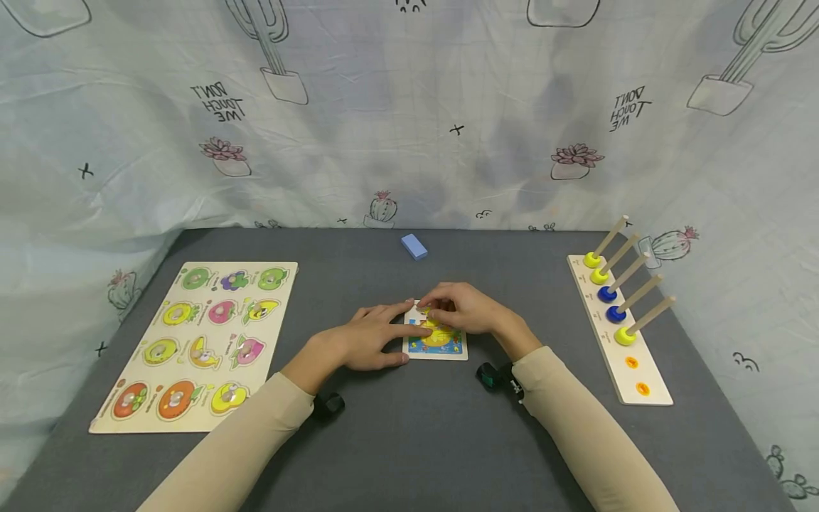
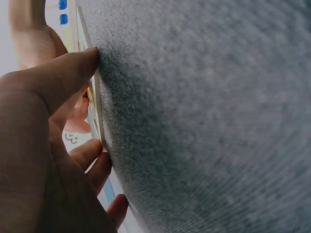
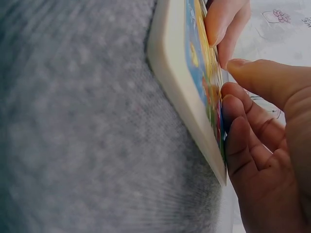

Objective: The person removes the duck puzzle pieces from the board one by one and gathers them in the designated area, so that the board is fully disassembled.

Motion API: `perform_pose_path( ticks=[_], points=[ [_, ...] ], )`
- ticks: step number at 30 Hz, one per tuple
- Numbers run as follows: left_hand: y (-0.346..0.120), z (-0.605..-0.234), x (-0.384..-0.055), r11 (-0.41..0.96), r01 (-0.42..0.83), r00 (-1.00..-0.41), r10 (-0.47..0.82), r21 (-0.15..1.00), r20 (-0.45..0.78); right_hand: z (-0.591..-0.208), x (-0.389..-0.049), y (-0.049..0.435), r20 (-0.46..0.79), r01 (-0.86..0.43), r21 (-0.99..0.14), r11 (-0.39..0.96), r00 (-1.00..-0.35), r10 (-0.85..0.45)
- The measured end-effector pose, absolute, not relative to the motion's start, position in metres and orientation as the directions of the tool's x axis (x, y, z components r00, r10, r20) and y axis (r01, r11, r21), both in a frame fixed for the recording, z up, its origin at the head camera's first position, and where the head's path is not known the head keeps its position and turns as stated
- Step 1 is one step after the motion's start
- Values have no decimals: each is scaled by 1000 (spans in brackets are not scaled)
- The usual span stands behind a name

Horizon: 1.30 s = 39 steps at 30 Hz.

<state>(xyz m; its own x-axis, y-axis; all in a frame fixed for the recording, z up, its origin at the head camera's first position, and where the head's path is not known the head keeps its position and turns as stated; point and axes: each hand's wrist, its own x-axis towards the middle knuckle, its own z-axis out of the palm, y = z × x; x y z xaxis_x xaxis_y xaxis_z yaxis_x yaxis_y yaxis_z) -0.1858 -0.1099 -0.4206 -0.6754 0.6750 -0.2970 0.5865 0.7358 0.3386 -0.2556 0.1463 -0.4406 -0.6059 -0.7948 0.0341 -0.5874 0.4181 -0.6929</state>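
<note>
A small picture board (image 1: 453,348) lies flat between the hands, with a pale rim and a large yellow figure (image 1: 441,338) on blue. My left hand (image 1: 371,338) steadies it from the left: the index finger reaches straight across the yellow figure, and the thumb rests by the lower left corner. In the left wrist view, its other fingertips stand along the board's edge (image 2: 99,114). My right hand (image 1: 465,307) is over the upper part, fingers bent and fingertips down at the picture. I cannot tell whether its thumb and fingers pinch a piece there.
A large fruit puzzle board (image 1: 281,299) lies at the left. At the right stands a pale peg board (image 1: 630,384) with several upright pegs carrying yellow and blue rings. Behind the hands is a small blue block (image 1: 414,246). A printed curtain (image 1: 409,107) hangs along the grey table's back edge.
</note>
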Motion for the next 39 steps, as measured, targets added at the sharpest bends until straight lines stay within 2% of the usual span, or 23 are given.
perform_pose_path(
  ticks=[8, 15, 20, 27, 39],
  points=[
    [-111, -422, -187, 742, 589, -677, 670, 321, -304, -443, -255, 144, 29, -604, -681, 415, -588, -808],
    [-117, -423, -188, 728, 584, -671, 682, 359, -290, -442, -255, 143, 25, -612, -671, 419, -583, -812],
    [-118, -425, -190, 725, 583, -669, 684, 365, -291, -441, -257, 142, 3, -597, -671, 440, -595, -804],
    [-118, -425, -190, 731, 589, -667, 681, 345, -303, -438, -257, 139, -33, -597, -666, 446, -574, -818],
    [-115, -424, -192, 729, 598, -667, 683, 334, -296, -433, -256, 139, -72, -572, -658, 490, -600, -797]
  ],
)
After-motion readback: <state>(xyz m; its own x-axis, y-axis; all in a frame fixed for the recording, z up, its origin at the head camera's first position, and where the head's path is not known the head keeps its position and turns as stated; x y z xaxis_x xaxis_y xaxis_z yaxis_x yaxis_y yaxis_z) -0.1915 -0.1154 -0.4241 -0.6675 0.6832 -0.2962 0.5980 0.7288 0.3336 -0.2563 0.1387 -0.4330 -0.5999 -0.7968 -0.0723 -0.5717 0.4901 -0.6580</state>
